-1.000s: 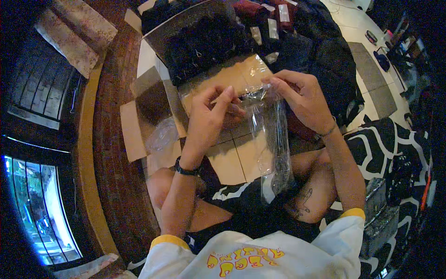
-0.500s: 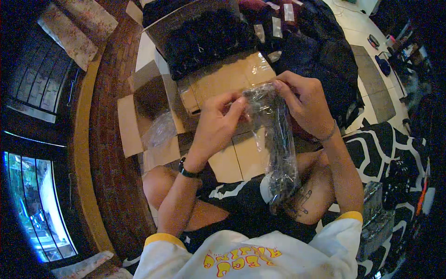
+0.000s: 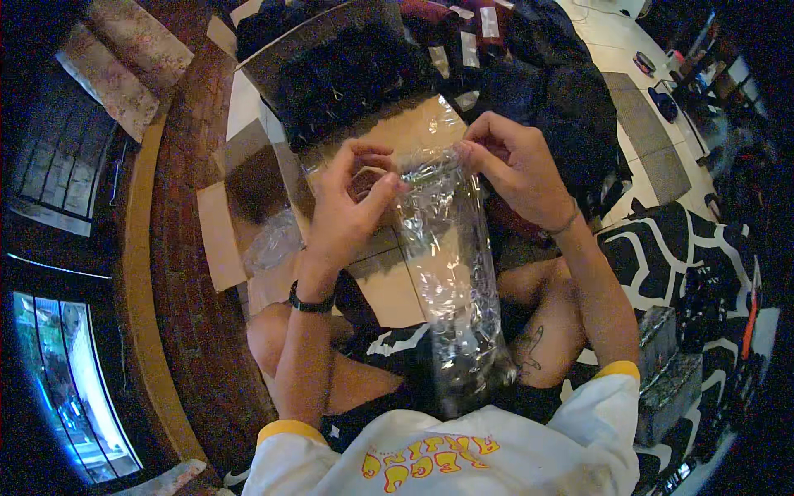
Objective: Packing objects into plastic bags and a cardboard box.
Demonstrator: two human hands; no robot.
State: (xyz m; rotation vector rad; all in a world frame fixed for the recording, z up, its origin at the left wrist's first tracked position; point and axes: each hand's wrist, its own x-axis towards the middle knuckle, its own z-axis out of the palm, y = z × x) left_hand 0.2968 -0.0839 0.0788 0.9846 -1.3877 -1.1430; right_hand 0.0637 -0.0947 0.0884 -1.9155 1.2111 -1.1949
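— Which way does the clear plastic bag [image 3: 451,281] run?

— Its long axis goes from the hands down toward the person's lap, nearly straight along the body. The top edge points away from the person, and the lower end hangs over the dark shorts between the bare knees.

— And the hands?

— The left hand [image 3: 347,211] pinches the bag's top left corner between thumb and fingers. The right hand [image 3: 517,169] is closed on the top right corner, so the top edge is stretched between them.

— What packaging lies around it?

— An open cardboard box [image 3: 248,223], brown, stands just beyond the knees with its flaps spread; some crumpled clear film lies at its left side. Behind it sits a flat dark tray of black items [image 3: 347,70] in rows. Farther back are dark garments with small white rectangular tags [image 3: 488,21].

— How does the bag itself look?

— Transparent, wrinkled, with bright glints. It is long and narrow, and the cardboard shows through it. Whether anything is inside, I cannot tell.
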